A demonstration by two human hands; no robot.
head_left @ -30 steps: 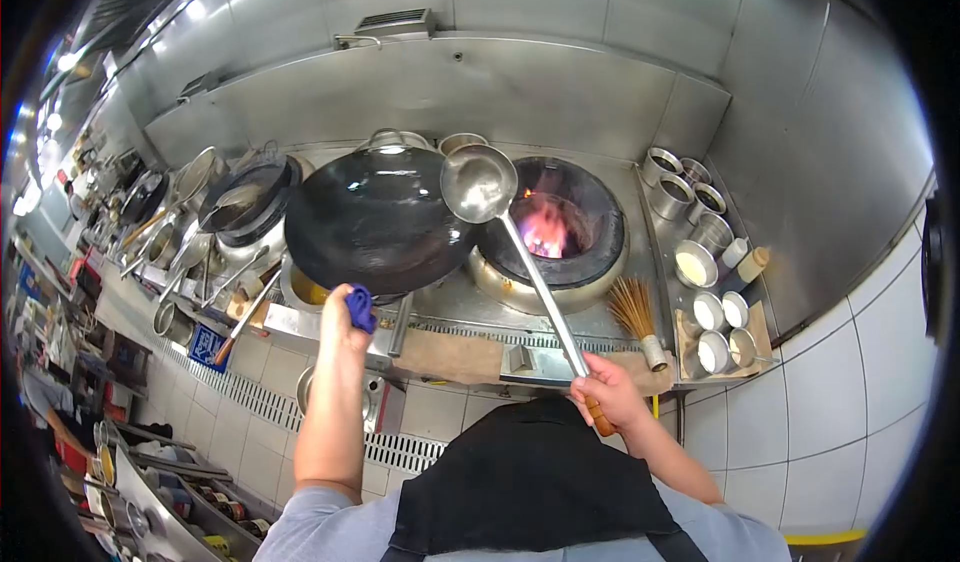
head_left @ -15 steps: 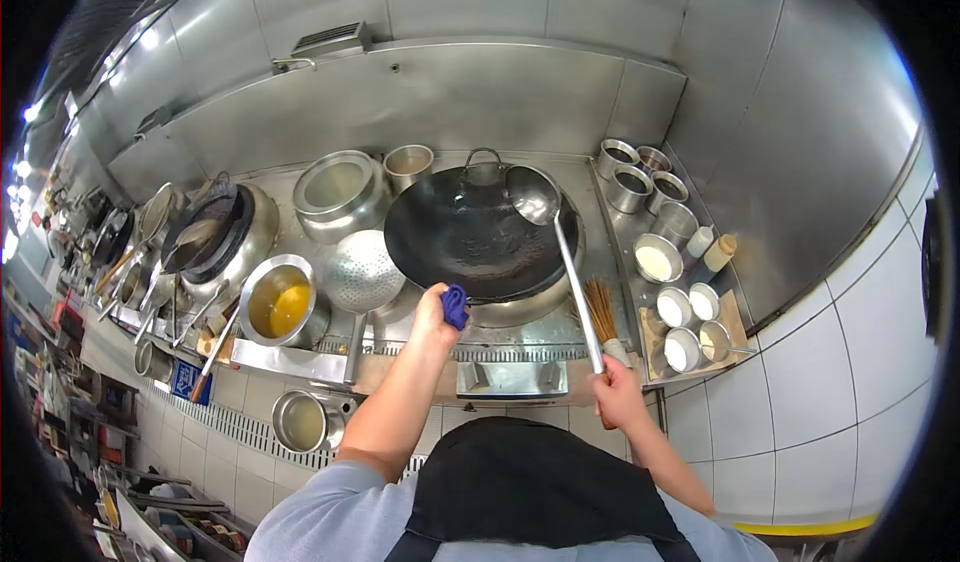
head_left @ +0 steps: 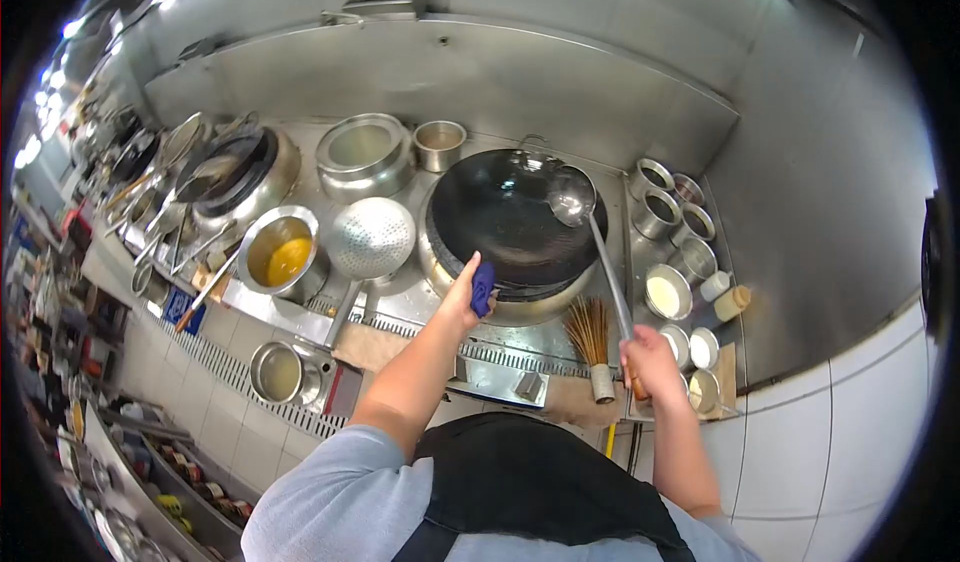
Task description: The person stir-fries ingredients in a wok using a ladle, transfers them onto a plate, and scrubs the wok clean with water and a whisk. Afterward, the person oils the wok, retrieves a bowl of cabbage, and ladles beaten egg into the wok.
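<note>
My left hand is closed on a folded purple cloth at the near left rim of a black wok. Whether the cloth touches the rim, I cannot tell. The wok rests on the round stove burner, its inside dark and shiny. My right hand grips the wooden end of a long metal ladle. The ladle's bowl hangs over the far right part of the wok. A bamboo brush stands between the wok and my right hand.
Left of the wok are a perforated skimmer, a pot of yellow liquid and a lidded-looking pot. Metal cups, white-filled bowls and squeeze bottles line the right side. A steel wall rises behind.
The camera view has shifted, so the stove appears farther right and slightly turned. Both hands keep their grip on the cloth and the ladle. The ladle's bowl stays over the wok's far right.
</note>
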